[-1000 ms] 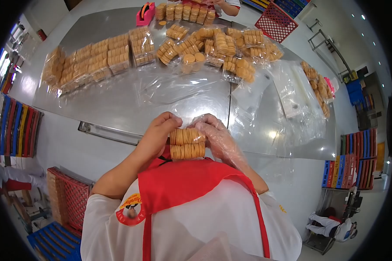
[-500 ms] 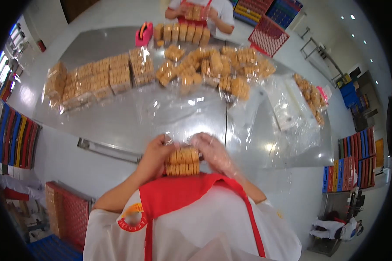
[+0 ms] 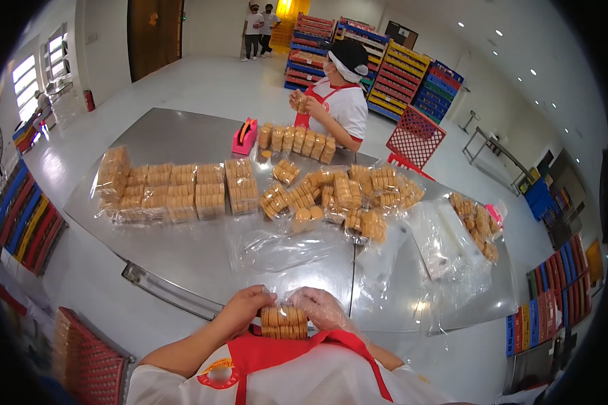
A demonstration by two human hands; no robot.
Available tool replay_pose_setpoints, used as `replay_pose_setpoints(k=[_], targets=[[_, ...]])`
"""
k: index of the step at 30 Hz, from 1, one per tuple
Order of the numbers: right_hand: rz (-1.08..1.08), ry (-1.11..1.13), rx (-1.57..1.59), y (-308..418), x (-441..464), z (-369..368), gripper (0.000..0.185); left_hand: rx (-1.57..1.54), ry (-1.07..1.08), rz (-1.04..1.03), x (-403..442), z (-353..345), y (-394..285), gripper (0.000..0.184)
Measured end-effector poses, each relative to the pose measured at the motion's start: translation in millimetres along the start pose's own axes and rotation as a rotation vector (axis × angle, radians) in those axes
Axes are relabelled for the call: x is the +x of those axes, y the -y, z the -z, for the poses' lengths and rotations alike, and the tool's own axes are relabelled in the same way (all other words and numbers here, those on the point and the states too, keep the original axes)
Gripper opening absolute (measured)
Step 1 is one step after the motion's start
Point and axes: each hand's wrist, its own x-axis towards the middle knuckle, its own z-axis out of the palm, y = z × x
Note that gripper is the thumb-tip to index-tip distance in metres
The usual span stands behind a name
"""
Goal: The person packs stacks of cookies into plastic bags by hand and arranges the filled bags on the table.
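Close to my red apron, a clear bag of round biscuits (image 3: 284,322) hangs between my hands, its stacks upright in two rows. My left hand (image 3: 250,304) is bare and pinches the bag's top left corner. A clear plastic glove covers my right hand (image 3: 317,307), whose fingers are closed on the top right side of the bag. Beyond them, flat empty plastic bags (image 3: 284,250) lie on the metal table (image 3: 162,246). Packed biscuit bags (image 3: 182,192) stand in rows at the left, and a loose heap of filled bags (image 3: 344,192) lies at the centre.
A pink tape dispenser (image 3: 245,137) stands near the far edge beside a row of biscuit packs (image 3: 297,140). Across the table a co-worker (image 3: 338,94) holds a pack. More plastic bags (image 3: 446,236) and biscuits (image 3: 476,223) lie right. A red crate (image 3: 415,137) leans beyond the table.
The view has tilted up, so the table and my hands appear lower and the co-worker shows more fully. Both hands keep hold of the same biscuit bag.
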Motion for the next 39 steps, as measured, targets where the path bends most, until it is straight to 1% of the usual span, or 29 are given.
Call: replay_pose_setpoints(k=[2, 3, 5, 6, 8, 11, 12, 14, 15, 17, 18, 20, 23, 24, 27, 30, 33, 36, 39], targets=[[-0.035, 0.014, 0.027, 14.4, -4.7, -5.5, 0.038, -0.016, -0.013, -0.025, -1.9, 1.6, 2.3, 0.010], [-0.041, 0.008, 0.018, 8.9, -1.8, -6.1, 0.037, -0.027, -0.019, -0.033, -4.0, 1.7, 3.8, 0.010], [-0.052, -0.003, -0.008, -8.1, 6.8, -4.0, 0.035, 0.018, -0.048, -0.137, -4.7, 5.4, 10.6, 0.010], [-0.054, 0.007, -0.017, -8.0, 10.8, -3.4, 0.031, 0.040, -0.063, -0.194, -3.4, 7.3, 13.3, 0.010], [-0.062, 0.025, -0.027, -8.7, 16.8, -5.2, 0.024, -0.051, -0.093, -0.218, -0.6, 10.9, 19.7, 0.012], [-0.085, 0.006, 0.206, -24.3, 29.0, -10.4, 0.022, -0.204, -0.142, -0.265, 2.6, 10.9, 24.6, 0.013], [-0.101, 0.007, 0.243, -16.4, 28.5, -12.8, 0.022, -0.259, -0.162, -0.278, 2.7, 11.1, 25.1, 0.014], [-0.141, 0.012, 0.318, 3.7, 22.7, -19.1, 0.021, -0.206, -0.095, -0.191, -3.7, 14.1, 15.1, 0.018], [-0.129, 0.060, 0.252, -4.4, 28.0, -15.3, 0.022, -0.181, -0.062, -0.142, -7.0, 15.9, 11.6, 0.021], [-0.102, 0.156, 0.119, -28.6, 45.7, -3.1, 0.024, -0.089, 0.005, -0.122, -3.9, 24.2, 13.3, 0.023], [-0.136, 0.138, 0.133, -30.2, 46.6, -3.4, 0.024, -0.042, 0.038, -0.110, -2.7, 27.6, 14.5, 0.025], [-0.209, 0.099, 0.167, -30.2, 48.3, -4.4, 0.025, 0.194, 0.013, -0.206, -3.3, 30.6, 13.7, 0.025], [-0.038, 0.151, 0.181, -27.0, 31.6, -2.2, 0.029, 0.463, 0.023, -0.366, -9.2, 36.8, 14.4, 0.032], [-0.185, 0.201, 0.379, -12.9, 21.3, -4.3, 0.041, 0.526, 0.038, -0.436, -7.4, 37.1, 14.1, 0.034], [-0.117, 0.261, 0.455, -18.5, -0.6, -2.9, 0.055, 0.730, 0.084, -0.509, -12.0, 32.1, 10.9, 0.042], [-0.154, 0.230, 0.510, -6.3, -14.7, -4.2, 0.063, 1.008, 0.134, -0.425, -16.0, 20.9, -5.8, 0.054], [-0.042, 0.245, 0.548, -22.9, -8.0, 1.0, 0.068, 1.049, 0.145, -0.380, -10.3, 16.9, -6.6, 0.063], [-0.230, 0.070, 0.644, -17.4, 0.3, 7.4, 0.079, 0.774, 0.048, -0.275, 4.2, 3.3, -5.2, 0.057], [0.442, 0.226, 1.020, -19.3, -0.6, 11.7, 0.091, -0.186, 0.237, -0.019, 30.2, -41.2, -4.3, 0.051]])
